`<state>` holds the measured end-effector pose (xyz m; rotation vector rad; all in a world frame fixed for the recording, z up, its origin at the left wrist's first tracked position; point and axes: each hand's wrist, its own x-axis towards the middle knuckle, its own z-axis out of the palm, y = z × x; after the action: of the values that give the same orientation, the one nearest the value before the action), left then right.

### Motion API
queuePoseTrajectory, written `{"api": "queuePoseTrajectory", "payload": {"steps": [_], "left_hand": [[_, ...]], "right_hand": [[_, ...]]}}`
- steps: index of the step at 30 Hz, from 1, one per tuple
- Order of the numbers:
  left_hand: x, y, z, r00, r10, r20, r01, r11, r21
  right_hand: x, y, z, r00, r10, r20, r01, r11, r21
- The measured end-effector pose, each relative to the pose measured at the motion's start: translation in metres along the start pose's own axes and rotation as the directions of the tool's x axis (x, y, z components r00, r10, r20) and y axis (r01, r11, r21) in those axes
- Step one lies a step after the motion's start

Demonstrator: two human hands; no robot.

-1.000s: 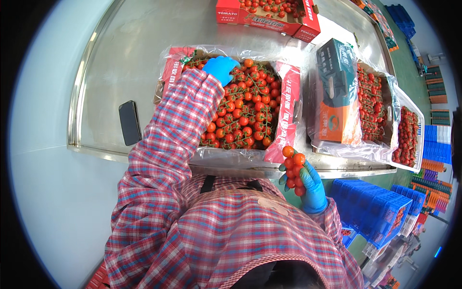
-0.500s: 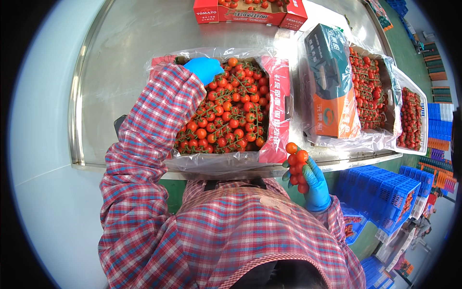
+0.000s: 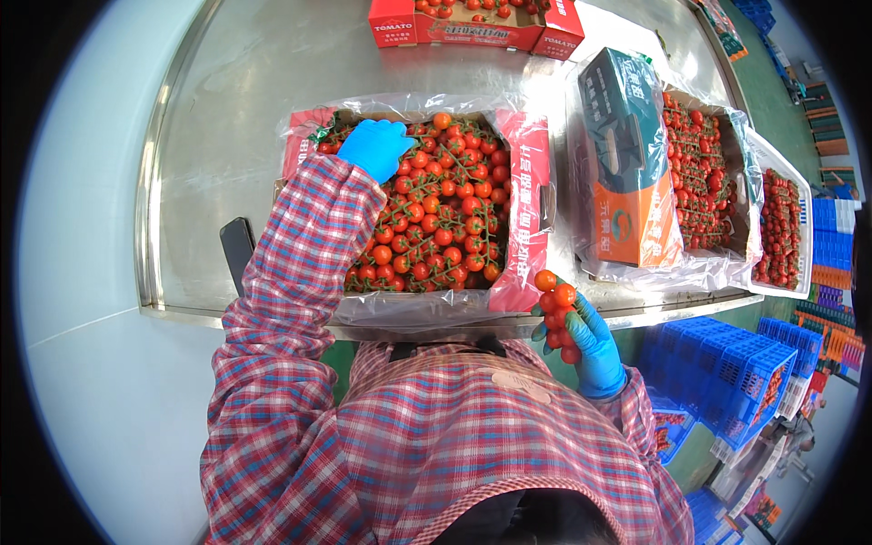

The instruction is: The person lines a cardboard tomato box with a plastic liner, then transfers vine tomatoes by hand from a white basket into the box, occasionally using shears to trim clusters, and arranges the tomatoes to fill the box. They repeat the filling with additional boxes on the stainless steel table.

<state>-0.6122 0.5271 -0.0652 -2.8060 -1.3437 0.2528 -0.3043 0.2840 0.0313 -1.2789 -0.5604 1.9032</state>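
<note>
My right hand, in a blue glove, holds a short bunch of cherry tomatoes just past the table's near edge. Its thumb and fingers close around the bunch. My left hand, also blue-gloved, rests over the far left part of an open red box. Vine cherry tomatoes fill this box, which has a clear plastic liner spilling over its sides. The left fingers bend down among the fruit, so their tips and anything in them are hidden.
A metal table carries a phone at left and another red tomato box at the back. To the right are a green-and-orange carton, a plastic-lined tomato box and a white crate. Blue crates stand beyond the near-right edge.
My left hand has shifted slightly left over the box, its forearm moving right and uncovering the phone. My right hand keeps hold of the bunch, nearly still.
</note>
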Motion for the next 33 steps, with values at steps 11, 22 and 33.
{"api": "queuePoseTrajectory", "payload": {"steps": [11, 22, 33], "left_hand": [[-0.009, 0.004, 0.012, 0.989, -0.078, -0.125, 0.064, 0.992, -0.110], [-0.047, 0.073, 0.009, 0.956, -0.265, -0.122, 0.229, 0.941, -0.249], [-0.081, 0.067, 0.029, 0.908, -0.373, -0.193, 0.309, 0.905, -0.292]], "right_hand": [[-0.012, -0.005, -0.012, 1.000, 0.016, -0.026, -0.017, 0.998, -0.055], [0.018, -0.023, 0.020, 0.989, -0.144, 0.039, 0.146, 0.887, -0.438], [0.262, -0.035, 0.138, 0.685, -0.270, 0.677, 0.412, -0.622, -0.666]]}}
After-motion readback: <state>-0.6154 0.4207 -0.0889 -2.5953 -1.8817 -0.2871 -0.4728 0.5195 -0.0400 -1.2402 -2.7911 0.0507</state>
